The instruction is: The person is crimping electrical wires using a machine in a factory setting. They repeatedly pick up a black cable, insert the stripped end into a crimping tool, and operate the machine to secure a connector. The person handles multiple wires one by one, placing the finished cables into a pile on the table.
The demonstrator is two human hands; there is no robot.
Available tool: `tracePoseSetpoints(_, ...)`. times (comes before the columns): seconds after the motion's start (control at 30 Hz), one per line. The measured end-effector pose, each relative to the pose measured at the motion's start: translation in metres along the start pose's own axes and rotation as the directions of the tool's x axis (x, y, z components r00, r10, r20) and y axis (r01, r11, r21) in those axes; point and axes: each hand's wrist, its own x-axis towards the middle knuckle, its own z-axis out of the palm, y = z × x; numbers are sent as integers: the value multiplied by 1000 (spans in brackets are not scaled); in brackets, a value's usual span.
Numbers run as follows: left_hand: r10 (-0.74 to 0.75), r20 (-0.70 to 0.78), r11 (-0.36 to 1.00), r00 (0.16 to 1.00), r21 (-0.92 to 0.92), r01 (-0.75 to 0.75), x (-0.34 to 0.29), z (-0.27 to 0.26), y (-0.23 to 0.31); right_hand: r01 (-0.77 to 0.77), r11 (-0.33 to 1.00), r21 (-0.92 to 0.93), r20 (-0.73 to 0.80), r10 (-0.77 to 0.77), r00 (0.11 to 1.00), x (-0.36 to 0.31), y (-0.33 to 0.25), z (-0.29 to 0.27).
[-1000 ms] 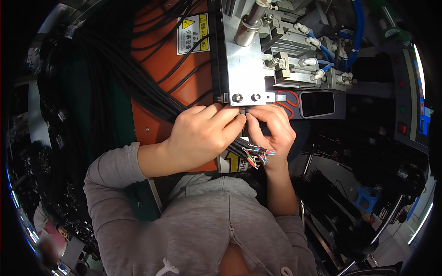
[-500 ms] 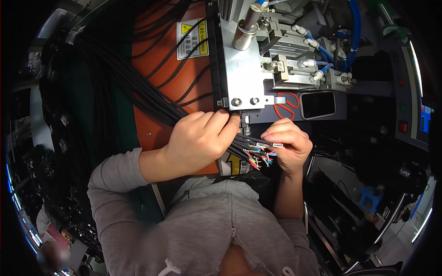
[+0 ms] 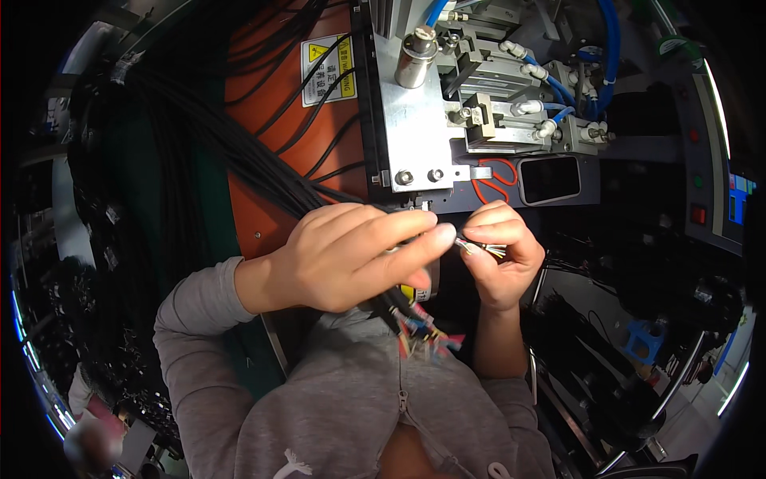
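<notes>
My left hand [image 3: 343,255] is closed, with thumb and forefinger pinched at the end of a black cable. Close by on the right, my right hand [image 3: 507,255] pinches stripped cable wires [image 3: 493,250] between thumb and fingers. Thin pale and coloured strands stick out by its fingertips. Below my left hand hangs a bundle of black cables [image 3: 388,310], partly hidden by that hand. Its frayed ends [image 3: 427,335] show red, blue and yellow wires, blurred by motion. Just beyond my fingers is a machine's metal plate [image 3: 415,136].
Pneumatic cylinders [image 3: 511,128] with blue hoses [image 3: 609,56] stand at the far right. Red-handled scissors [image 3: 496,182] and a phone [image 3: 549,180] lie beside the plate. More black cables [image 3: 215,132] run across an orange panel [image 3: 275,136] carrying a warning label [image 3: 329,70].
My left hand has moved right and away from the machine, its fingers now by my right hand. The cable bundle's coloured ends have dropped toward my body.
</notes>
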Motion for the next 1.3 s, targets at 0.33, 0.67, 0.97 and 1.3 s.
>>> tracePoseSetpoints(0.33, -184, -18, 970, 983, -163, 178, -4, 5, -1, -190, 982, -19, -25, 189, 982, 1, -11, 19)
tracePoseSetpoints(0.67, -115, -20, 992, 993, -54, 114, -3, 5, -3, 73, 995, -73, -116, -82, 990, 5, -3, 33)
tracePoseSetpoints(0.97, -45, 27, 980, 999, 198, 39, -2, 7, 1, -156, 984, -88, -155, 142, 978, 5, -11, 26)
tracePoseSetpoints(1.3, -35, 49, 970, 998, 242, 22, -9, 12, 0, -512, 831, 218, 129, 496, 859, 3, -10, 5)
